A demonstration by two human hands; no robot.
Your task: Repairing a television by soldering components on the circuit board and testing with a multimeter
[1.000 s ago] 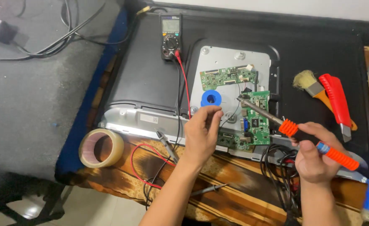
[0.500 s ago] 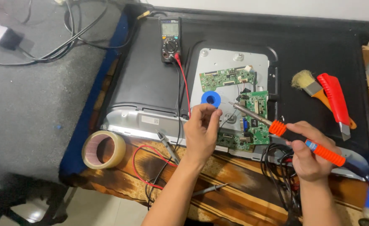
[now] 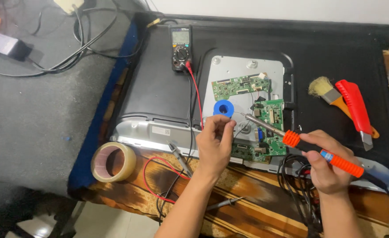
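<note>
Head view looks down on a flat screen laid face-down, its black back panel (image 3: 159,88) opened to show a grey metal plate (image 3: 238,68) with green circuit boards. I take the lower green circuit board (image 3: 271,114) as the landmark. The right hand (image 3: 329,165), to the right of and below that board, grips an orange-handled soldering iron (image 3: 318,152) like a pen, fingers closed round the handle, so the metal tip reaches up and left to the board's left edge. The left hand (image 3: 214,141), left of and below the board, has thumb and forefinger pinched narrow on what looks like a thin strand of solder wire, too fine to be sure of, held toward the iron's tip; the pinch seems to steady the strand near the hot point. A blue solder spool (image 3: 223,108) rests just left of the board, close enough to feed from. Above the board sits a second, wider green board (image 3: 238,83). Well up and left of it lies a multimeter (image 3: 181,46), its red lead (image 3: 196,94) trailing down past the spool; a probe (image 3: 179,154) lies on the patterned cloth lower left. Farther left, a roll of clear tape (image 3: 114,161) sits at the bench edge. To the right of the board lie a brush (image 3: 324,90) and a red utility knife (image 3: 357,110), set within reach but apart from the work.
</note>
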